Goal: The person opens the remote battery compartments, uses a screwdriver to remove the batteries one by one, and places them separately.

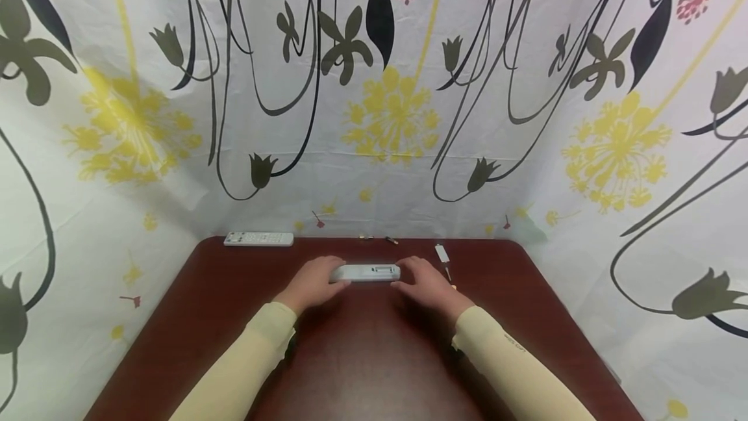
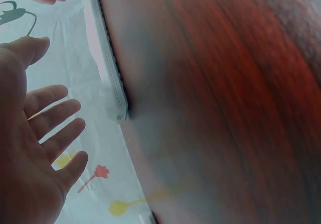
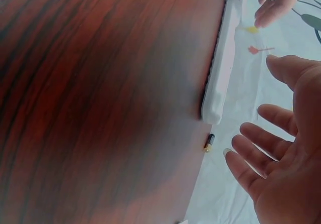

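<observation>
A pale grey remote control (image 1: pixel 359 273) lies on the table with its buttons down, its battery slot uncovered towards the right end. My left hand (image 1: pixel 318 282) is beside its left end and my right hand (image 1: pixel 428 283) beside its right end. In the left wrist view the fingers (image 2: pixel 55 118) are spread and stand apart from the remote control (image 2: pixel 104 53). The right wrist view likewise has loosely spread fingers (image 3: pixel 263 141) with a gap between them and the remote control (image 3: pixel 220 63). Neither hand holds anything.
Another remote control (image 1: pixel 259 239), buttons up, lies at the back left. Two small batteries (image 1: pixel 365 238) (image 1: pixel 391 240) are near the back edge. A small white piece (image 1: pixel 442 253) and a thin tool (image 1: pixel 448 271), partly hidden, lie beyond my right hand. Patterned curtain (image 1: pixel 386 187) surrounds the table (image 1: pixel 374 356).
</observation>
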Demonstrator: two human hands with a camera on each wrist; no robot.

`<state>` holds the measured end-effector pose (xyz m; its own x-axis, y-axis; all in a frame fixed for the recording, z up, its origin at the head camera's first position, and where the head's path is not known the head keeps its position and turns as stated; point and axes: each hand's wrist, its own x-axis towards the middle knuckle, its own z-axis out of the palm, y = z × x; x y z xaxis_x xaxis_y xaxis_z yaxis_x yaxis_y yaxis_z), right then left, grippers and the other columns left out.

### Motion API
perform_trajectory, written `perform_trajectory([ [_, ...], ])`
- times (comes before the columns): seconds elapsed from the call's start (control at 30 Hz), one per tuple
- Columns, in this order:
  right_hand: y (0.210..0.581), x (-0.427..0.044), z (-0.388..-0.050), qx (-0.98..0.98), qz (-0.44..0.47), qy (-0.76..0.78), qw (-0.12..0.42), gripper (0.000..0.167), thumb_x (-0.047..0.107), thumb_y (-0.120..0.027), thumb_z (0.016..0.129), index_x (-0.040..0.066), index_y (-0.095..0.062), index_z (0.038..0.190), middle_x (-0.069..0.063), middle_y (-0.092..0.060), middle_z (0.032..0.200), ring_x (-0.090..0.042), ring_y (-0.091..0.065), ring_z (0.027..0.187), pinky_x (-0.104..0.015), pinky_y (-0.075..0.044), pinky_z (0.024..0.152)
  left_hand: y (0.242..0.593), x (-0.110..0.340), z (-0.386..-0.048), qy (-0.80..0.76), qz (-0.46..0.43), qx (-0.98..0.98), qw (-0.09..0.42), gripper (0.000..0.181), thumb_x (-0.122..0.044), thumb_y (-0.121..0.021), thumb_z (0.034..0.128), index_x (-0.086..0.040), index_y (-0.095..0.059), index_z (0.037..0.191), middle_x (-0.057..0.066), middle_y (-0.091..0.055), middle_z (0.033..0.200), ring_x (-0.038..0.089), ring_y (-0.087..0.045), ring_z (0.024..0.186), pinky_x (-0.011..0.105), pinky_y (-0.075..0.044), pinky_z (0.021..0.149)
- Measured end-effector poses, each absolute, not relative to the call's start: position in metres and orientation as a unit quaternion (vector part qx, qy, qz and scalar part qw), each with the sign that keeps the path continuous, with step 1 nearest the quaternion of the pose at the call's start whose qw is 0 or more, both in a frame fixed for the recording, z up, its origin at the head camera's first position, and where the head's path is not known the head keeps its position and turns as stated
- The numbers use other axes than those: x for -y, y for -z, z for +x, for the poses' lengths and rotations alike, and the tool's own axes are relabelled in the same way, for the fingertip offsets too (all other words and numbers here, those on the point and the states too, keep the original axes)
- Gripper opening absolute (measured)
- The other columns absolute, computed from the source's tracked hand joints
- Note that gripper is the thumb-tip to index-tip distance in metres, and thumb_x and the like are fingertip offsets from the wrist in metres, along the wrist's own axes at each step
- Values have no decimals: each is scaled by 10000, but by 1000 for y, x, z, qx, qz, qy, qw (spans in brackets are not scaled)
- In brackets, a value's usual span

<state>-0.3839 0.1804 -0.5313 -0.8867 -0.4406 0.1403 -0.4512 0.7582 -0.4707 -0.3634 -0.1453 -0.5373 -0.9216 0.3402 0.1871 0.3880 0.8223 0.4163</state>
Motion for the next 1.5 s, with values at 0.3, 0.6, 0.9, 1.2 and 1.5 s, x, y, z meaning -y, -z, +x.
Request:
perform_trajectory([
  [0.3, 532, -180, -384, 942, 230, -245, 6, 584, 434, -805, 1023, 75, -671, 1462, -76, -657, 1403, -284, -604, 1344, -526, -507, 1138, 543, 155, -370, 240, -177, 952, 67, 507, -399, -765, 1053, -111, -702, 1465, 74, -686, 1456, 298, -630, 1364, 525, -485, 1174],
  [0.6, 535, -182, -383, 948, 223, -225, 4, 570, 431, -803, 1027, 78, -678, 1456, -80, -658, 1377, -281, -619, 1322, -515, -521, 1117, 551, 184, -376, 232, -125, 961, 79, 387, -336, -734, 1071, -67, -738, 1349, 135, -699, 1381, 339, -660, 1300, 544, -524, 1117],
  [0.9, 535, -184, -380, 948, 222, -228, 3, 523, 416, -799, 1032, 79, -693, 1417, -59, -654, 1323, -271, -626, 1269, -523, -538, 1084, 553, 210, -384, 238, -117, 960, 87, 350, -300, -744, 1063, -40, -750, 1297, 148, -717, 1288, 353, -696, 1193, 561, -561, 1045],
  [1.2, 532, -192, -374, 947, 225, -229, 8, 486, 429, -814, 1018, 89, -723, 1353, -17, -647, 1229, -236, -623, 1177, -501, -553, 1041, 553, 269, -415, 183, -80, 976, 86, 466, -267, -677, 1080, 79, -657, 1391, 281, -652, 1294, 471, -670, 1145, 647, -544, 993],
  [1.5, 527, -193, -371, 942, 239, -235, 5, 367, 405, -803, 1026, 156, -728, 1286, 17, -630, 1187, -210, -618, 1156, -487, -546, 1034, 553, 326, -427, 145, -45, 986, 73, 654, -270, -653, 1068, 164, -474, 1523, 406, -504, 1504, 604, -503, 1370, 745, -432, 1104],
])
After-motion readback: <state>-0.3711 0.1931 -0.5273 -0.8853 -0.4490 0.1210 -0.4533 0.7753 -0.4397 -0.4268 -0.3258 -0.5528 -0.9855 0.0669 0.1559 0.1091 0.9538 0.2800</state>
